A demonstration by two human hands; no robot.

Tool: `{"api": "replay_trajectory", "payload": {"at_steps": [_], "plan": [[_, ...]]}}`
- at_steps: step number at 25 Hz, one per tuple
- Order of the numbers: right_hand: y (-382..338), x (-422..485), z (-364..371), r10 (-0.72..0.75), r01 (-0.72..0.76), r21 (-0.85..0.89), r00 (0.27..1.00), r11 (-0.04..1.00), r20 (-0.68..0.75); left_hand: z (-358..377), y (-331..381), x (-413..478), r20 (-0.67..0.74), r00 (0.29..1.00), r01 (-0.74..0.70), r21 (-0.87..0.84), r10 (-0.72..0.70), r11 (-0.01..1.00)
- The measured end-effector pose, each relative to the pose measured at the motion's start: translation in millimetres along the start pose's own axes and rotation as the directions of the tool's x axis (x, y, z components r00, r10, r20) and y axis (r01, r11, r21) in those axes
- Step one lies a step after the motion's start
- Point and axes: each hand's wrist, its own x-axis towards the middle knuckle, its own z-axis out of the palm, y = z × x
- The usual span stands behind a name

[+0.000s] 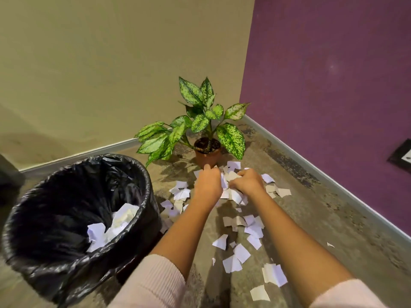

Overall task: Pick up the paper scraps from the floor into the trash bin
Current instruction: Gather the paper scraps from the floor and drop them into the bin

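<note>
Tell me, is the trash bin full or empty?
Neither: the trash bin holds a few paper scraps low inside; most of its black liner is bare.

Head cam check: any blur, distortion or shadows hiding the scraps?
Head view: warm, dim light; wide-angle bending of the baseboard; trash bin rim slightly smeared; plant shadow falls left, off the paper scraps, which read sharply.

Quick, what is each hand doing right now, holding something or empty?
Left hand: curled shut on the paper scraps, gathering them off the floor.
Right hand: also closed on the same bunch of paper scraps, pressed in from the other side.
</note>
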Motion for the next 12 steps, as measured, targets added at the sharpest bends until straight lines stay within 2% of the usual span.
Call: {"api": "replay_trajectory", "payload": {"at_steps": [4, 12], "plan": [[-59, -13, -2, -0.082, 0.080, 0.106, 0.996, 0.991, 0.016, -69, -29, 12, -0.033, 0.999, 0.027, 0.041, -0.025, 0.999], [-175, -54, 34, -0.281, 0.252, 0.224, 0.953, 0.942, 0.110, -169, -130, -3, -0.066, 0.979, 0.197, 0.077, -0.192, 0.977]]}}
